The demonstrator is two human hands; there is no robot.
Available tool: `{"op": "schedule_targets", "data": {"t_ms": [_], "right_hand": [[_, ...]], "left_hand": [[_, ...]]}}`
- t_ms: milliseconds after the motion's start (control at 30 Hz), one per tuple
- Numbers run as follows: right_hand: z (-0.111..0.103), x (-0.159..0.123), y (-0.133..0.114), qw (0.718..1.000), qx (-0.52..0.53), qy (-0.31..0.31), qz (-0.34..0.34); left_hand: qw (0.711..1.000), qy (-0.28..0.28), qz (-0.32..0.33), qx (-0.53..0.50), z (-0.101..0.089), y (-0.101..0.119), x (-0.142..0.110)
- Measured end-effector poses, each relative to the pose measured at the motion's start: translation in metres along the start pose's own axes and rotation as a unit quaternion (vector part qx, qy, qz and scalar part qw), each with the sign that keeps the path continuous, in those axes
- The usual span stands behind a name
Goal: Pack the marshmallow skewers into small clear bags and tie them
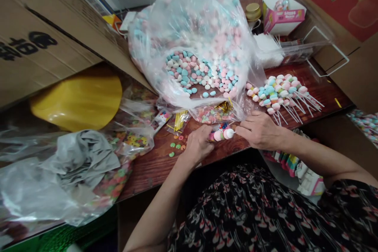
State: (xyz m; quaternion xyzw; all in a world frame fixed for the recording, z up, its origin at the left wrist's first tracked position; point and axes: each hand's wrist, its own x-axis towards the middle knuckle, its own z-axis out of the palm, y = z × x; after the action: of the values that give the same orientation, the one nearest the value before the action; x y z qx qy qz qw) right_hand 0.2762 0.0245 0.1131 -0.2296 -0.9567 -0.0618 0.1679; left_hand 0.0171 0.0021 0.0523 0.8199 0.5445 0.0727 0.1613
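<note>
A candy skewer (221,135) of pink and white pieces on a white stick lies between my two hands near the table's front edge. My left hand (198,145) is closed around its left end, beside a small printed wrapper. My right hand (254,129) pinches the stick at the white end. Behind them a large clear plastic bag (189,19) gapes open, full of pink, white and blue candies (203,73). Finished-looking candy skewers (280,90) are piled to the right. Several loose ring candies (177,145) lie left of my left hand.
Yellow twist ties (179,120) in a small bag lie by the big bag. At left are a grey cloth (85,157), bagged ring candies (118,177) and a cardboard box (44,39). A clear bin (319,39) holds a pink carton (285,19) and white sticks (268,49).
</note>
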Motion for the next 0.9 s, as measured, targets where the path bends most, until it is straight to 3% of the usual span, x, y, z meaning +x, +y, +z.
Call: {"op": "schedule_targets", "data": {"t_ms": [333,567,733,900], "right_hand": [[0.005,0.015,-0.022,0.998,-0.034,-0.037,0.022],[0.014,0.028,-0.013,0.977,0.051,-0.196,0.068],[0.009,0.045,-0.008,0.95,0.077,-0.293,0.071],[0.019,0.052,-0.023,0.959,0.096,-0.26,0.052]], "left_hand": [[0.999,0.011,-0.021,0.043,0.007,0.009,0.004],[0.999,0.003,-0.02,0.031,0.015,0.003,0.0],[0.998,0.014,0.008,-0.058,0.016,0.008,0.002],[0.985,0.009,0.024,-0.17,0.018,0.014,0.006]]}}
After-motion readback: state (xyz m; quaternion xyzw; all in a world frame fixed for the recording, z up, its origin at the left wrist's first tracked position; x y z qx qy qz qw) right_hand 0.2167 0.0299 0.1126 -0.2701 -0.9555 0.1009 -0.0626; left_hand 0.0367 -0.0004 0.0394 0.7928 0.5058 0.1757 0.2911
